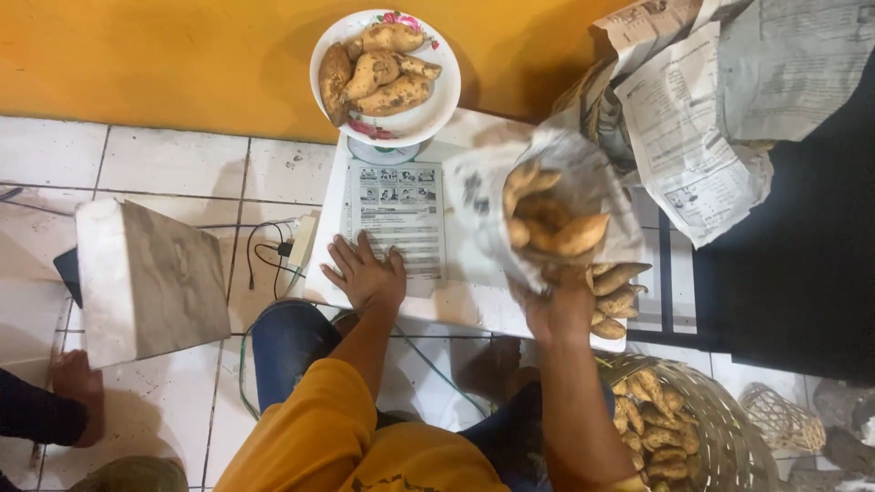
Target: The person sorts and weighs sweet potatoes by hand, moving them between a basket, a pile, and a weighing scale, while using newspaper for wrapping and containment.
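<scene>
Sweet potatoes fill the bag that the right hand grips; left hand lies flat (fingers spread).

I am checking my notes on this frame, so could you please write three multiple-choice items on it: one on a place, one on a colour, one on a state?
1. Where does the left hand rest?
A. on the white board
B. in the basket
C. on the plate

2. What colour is the wall behind the plate?
A. blue
B. orange-yellow
C. green

3. How is the newspaper bundle of sweet potatoes?
A. sealed shut
B. empty
C. open, held by the right hand

Answers: 1 A, its palm lies flat there; 2 B, orange-yellow shows all along the top; 3 C, the tubers show in the open paper.
</scene>
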